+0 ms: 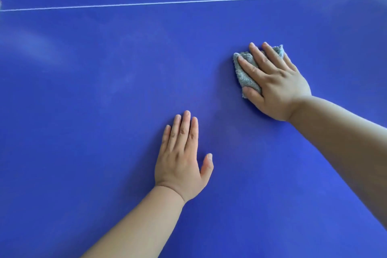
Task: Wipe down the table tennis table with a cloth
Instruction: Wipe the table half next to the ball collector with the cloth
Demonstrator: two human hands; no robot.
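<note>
The blue table tennis table (pixel 104 111) fills the whole view. A small grey cloth (pixel 244 74) lies bunched on it at the right of centre. My right hand (pixel 274 84) lies flat on top of the cloth with straight, spread fingers, pressing it onto the surface; most of the cloth is hidden under the palm. My left hand (pixel 182 159) rests palm-down on the bare table nearer to me, fingers straight and together, thumb out to the side, holding nothing.
A thin white line (pixel 188 2) runs across the table's far part from left to right. Faint pale smears show on the surface at the left (pixel 37 48).
</note>
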